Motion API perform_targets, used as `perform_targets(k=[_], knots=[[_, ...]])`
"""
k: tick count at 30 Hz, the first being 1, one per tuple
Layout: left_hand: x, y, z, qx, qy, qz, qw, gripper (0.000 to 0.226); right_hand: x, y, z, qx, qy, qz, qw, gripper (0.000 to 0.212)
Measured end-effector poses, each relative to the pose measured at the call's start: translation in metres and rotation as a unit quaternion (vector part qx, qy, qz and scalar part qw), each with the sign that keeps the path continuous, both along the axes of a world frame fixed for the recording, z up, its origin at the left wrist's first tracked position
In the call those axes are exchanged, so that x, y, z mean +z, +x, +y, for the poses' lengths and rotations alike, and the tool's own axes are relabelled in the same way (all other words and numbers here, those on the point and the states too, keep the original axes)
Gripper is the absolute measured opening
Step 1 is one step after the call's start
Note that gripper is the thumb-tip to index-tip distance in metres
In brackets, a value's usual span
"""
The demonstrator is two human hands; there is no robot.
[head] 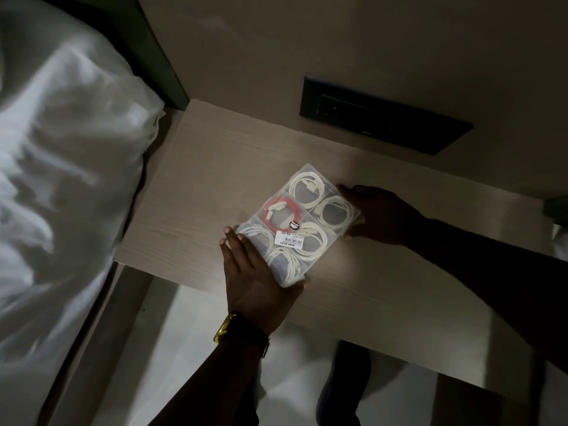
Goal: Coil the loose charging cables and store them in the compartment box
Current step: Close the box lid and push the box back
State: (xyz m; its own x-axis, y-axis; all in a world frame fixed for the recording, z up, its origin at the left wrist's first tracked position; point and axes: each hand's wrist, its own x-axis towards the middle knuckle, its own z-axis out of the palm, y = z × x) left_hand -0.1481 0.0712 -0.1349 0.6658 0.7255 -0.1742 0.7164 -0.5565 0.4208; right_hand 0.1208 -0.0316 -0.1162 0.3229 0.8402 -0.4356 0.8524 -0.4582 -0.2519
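A clear plastic compartment box (353, 214) lies with its lid closed on the pale wooden table (215, 186), a price sticker on the lid. Coiled white cables (307, 187) fill most compartments and one red cable (284, 214) sits coiled in a left compartment. My left hand (252, 278) grips the near left corner of the box, fingers along its edge and thumb under the near end. My right hand (378, 215) holds the right side of the box. Both hands touch the box, which rests flat on the table.
A bed with rumpled white sheets (61, 164) runs along the left of the table. A dark switch panel (384, 118) is set in the wall behind the table. Below the table's front edge I see light floor and my dark shoe (341, 385).
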Motion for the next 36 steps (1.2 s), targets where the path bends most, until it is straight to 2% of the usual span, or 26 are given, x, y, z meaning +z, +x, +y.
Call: perform_targets(k=[3, 8, 10, 13, 15, 16, 18, 21, 23, 25, 28, 30, 32, 34, 35, 36], knots=[[-0.009, 0.002, -0.002, -0.012, 0.03, -0.027, 0.999, 0.133, -0.007, -0.008, -0.006, -0.004, 0.054, -0.016, 0.998, 0.095], [-0.012, 0.004, -0.005, -0.02, 0.042, 0.012, 0.999, 0.129, -0.016, -0.015, -0.014, 0.02, 0.093, -0.057, 0.994, 0.084], [-0.007, 0.004, -0.004, -0.019, 0.028, 0.015, 0.999, 0.13, -0.014, -0.015, -0.012, 0.013, 0.09, -0.045, 0.995, 0.087], [0.005, -0.002, 0.004, -0.028, -0.013, 0.005, 1.0, 0.143, -0.004, -0.019, -0.014, -0.042, 0.032, -0.002, 0.999, 0.101], [0.014, -0.011, 0.014, -0.001, -0.044, -0.015, 0.999, 0.143, 0.004, -0.035, -0.023, -0.102, 0.042, 0.03, 0.993, 0.098], [0.019, -0.014, 0.018, 0.023, -0.054, -0.029, 0.998, 0.135, 0.006, -0.046, -0.029, -0.142, 0.063, 0.049, 0.987, 0.091], [0.026, -0.017, 0.028, 0.086, -0.101, -0.077, 0.988, 0.103, 0.007, -0.073, -0.043, -0.233, 0.113, 0.085, 0.962, 0.074], [0.031, -0.02, 0.038, 0.159, -0.232, -0.177, 0.943, 0.053, 0.006, -0.113, -0.062, -0.368, 0.169, 0.119, 0.907, 0.047], [0.036, -0.028, 0.034, 0.274, -0.324, -0.208, 0.881, 0.042, 0.005, -0.137, -0.075, -0.465, 0.194, 0.146, 0.851, 0.033], [0.038, -0.037, 0.022, 0.297, -0.39, -0.203, 0.848, 0.038, 0.004, -0.155, -0.084, -0.551, 0.214, 0.174, 0.788, 0.027], [0.043, -0.035, 0.006, 0.341, -0.495, -0.224, 0.767, 0.033, 0.003, -0.166, -0.086, -0.627, 0.262, 0.212, 0.702, 0.021], [0.037, -0.018, 0.011, 0.373, -0.482, -0.241, 0.755, 0.024, 0.003, -0.159, -0.084, -0.661, 0.315, 0.258, 0.63, 0.025], [0.029, 0.003, 0.022, 0.363, -0.448, -0.208, 0.79, 0.019, 0.004, -0.145, -0.08, -0.693, 0.352, 0.308, 0.549, 0.022], [0.028, 0.029, 0.032, 0.353, -0.438, -0.192, 0.804, 0.02, 0.005, -0.126, -0.072, -0.713, 0.371, 0.336, 0.491, 0.022], [0.028, 0.041, 0.038, 0.347, -0.454, -0.208, 0.794, 0.019, 0.005, -0.117, -0.068, -0.724, 0.377, 0.343, 0.465, 0.023], [0.029, 0.052, 0.042, 0.343, -0.488, -0.247, 0.764, 0.014, 0.005, -0.106, -0.063, -0.733, 0.383, 0.348, 0.441, 0.023]])
